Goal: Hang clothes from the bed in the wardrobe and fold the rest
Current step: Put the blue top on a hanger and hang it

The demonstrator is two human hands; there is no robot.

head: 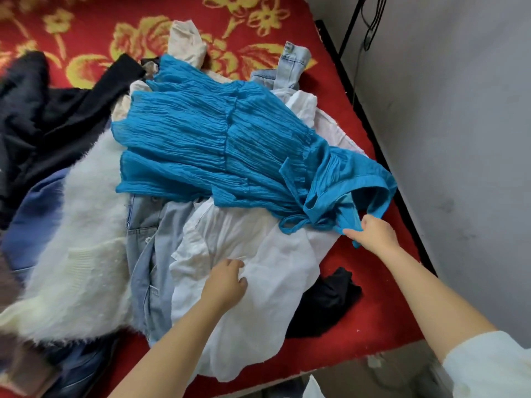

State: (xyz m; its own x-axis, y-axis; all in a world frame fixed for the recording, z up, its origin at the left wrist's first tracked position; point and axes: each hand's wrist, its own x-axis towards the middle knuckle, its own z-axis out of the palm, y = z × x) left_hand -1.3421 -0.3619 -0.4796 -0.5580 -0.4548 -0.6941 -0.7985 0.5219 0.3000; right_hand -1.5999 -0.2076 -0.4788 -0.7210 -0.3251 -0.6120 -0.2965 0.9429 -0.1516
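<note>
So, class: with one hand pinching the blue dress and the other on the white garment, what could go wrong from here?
1. The right hand pinches only a strap of the blue dress; pulling could stretch it.
2. Its loose tie lies on the white garment and may snag.
3. The left hand may drag that garment along.

Turquoise dress (218, 139), red-and-gold floral bedspread (86, 30)
</note>
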